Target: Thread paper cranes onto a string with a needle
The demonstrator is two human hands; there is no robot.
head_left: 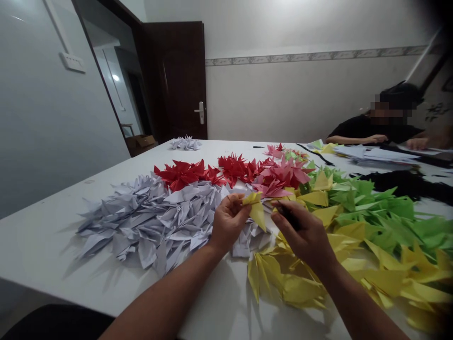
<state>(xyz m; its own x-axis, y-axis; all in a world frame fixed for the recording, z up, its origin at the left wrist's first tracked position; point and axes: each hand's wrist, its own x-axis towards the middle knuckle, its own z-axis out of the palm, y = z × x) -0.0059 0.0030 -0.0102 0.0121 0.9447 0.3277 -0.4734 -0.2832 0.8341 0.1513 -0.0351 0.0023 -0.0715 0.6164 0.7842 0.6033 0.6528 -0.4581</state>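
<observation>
Left hand (229, 222) pinching folded yellow paper (258, 216), right hand (312, 238) gripping dark object (289, 217), background marks (436, 111) — perhaps writing — blurred

One held yellow paper (257, 215), one dark tool (288, 216), one table (49, 245), one door (179, 80); folded papers (138, 222) overlapping, uncountable.

Left hand (229, 221) pinches a yellow piece (258, 216), tip down. Right hand (305, 232) grips a dark tool (289, 216) just beside it; type and contact unclear. White worktop (49, 236): pale grey pile (141, 219) left, red pile (180, 174) and pink pile (274, 182) beyond the hands, green pile (384, 203) right, yellow pile (300, 285) near right, partly behind right forearm. Co-worker (354, 128) far right, by stacked sheets (377, 155). Brown door (177, 80) open at back.
</observation>
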